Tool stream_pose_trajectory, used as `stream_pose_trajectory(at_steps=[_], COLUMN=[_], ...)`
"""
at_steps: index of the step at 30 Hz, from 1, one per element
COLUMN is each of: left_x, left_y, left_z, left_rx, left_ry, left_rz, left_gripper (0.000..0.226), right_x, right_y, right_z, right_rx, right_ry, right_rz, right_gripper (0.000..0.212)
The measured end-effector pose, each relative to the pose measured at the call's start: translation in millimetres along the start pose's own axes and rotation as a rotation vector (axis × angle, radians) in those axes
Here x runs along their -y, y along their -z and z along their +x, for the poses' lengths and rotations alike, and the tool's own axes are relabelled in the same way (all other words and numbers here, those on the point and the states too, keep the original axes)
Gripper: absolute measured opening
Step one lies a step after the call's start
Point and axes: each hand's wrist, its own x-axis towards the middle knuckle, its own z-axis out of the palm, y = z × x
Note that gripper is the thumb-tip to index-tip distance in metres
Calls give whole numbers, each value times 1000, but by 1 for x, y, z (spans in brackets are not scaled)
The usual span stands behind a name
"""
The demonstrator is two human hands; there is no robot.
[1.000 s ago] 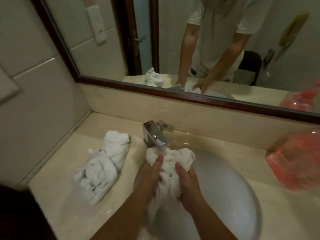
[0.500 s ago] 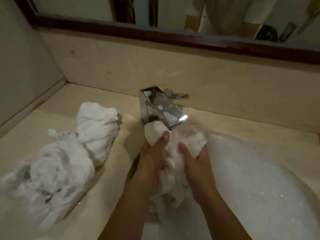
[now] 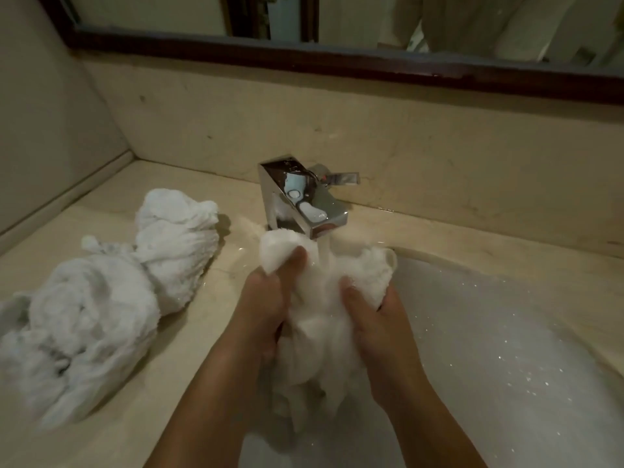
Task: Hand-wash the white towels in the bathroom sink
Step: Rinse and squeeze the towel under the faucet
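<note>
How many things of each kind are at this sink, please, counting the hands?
Towels: 2 bundles, held towel and counter heap
Hands: 2, left hand and right hand
Faucet: 1
Sink: 1
Mirror: 1
Total: 7

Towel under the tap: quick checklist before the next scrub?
1. Flow: water from tap lands on towel: ok.
2. Grip of left hand, fingers curled round towel: ok.
3. Grip of right hand, same: ok.
4. Place: towel hangs over sink, not counter: ok.
5. Spare: second towel lies on counter, apart from both hands: ok.
6. Whether second towel is washed: cannot tell.
</note>
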Motion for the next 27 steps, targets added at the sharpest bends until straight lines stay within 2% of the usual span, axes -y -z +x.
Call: stream_pose_trajectory(at_steps=[3,6,7,9,11,12,13,15,16,17,18,21,23,25,27], left_x=[-5,-7,-8,-8,-8,-8,-9,-6,-6,-6,-7,-7,-5,-3,-4], left_y=[4,4,4,3,-1,-4,-8,-14,-18,-20,-21,-17,-14,-6,-3], left_z=[-2,-5,-7,-8,-9,-11,-15,-21,-26,-28,-27,-16,-7,2,7], left_rx=[4,4,-8,-31,-44,-45,-27,99,165,205,244,309,245,87,-11], left_ry=[16,21,10,-28,-86,-117,-128,-97,-50,-5,20,41,-95,-266,-372], left_rz=[-16,-18,-17,-3,26,48,76,71,50,41,27,-61,146,373,411], left_gripper=[36,35,35,37,40,44,54,85,91,89,84,69,53,39,23], right_x=[1,2,3,6,10,11,12,9,7,4,1,1,0,3,7], right_y=[-1,-3,-3,-1,-4,-8,-13,-23,-26,-27,-26,-21,-17,-14,-9], right_z=[2,-2,-3,-5,-6,-7,-9,-15,-16,-14,-12,-7,-3,0,2], right_rx=[-61,-139,-162,-218,-200,-138,-60,64,88,90,76,-40,-75,-31,18], right_ry=[61,-33,-19,95,160,146,106,54,24,19,33,48,-2,-128,-193], right_rz=[-183,-546,-640,-681,-603,-561,-505,-363,-289,-222,-174,-107,-60,130,354], right_gripper=[25,76,83,74,54,42,40,75,94,103,101,77,62,57,52])
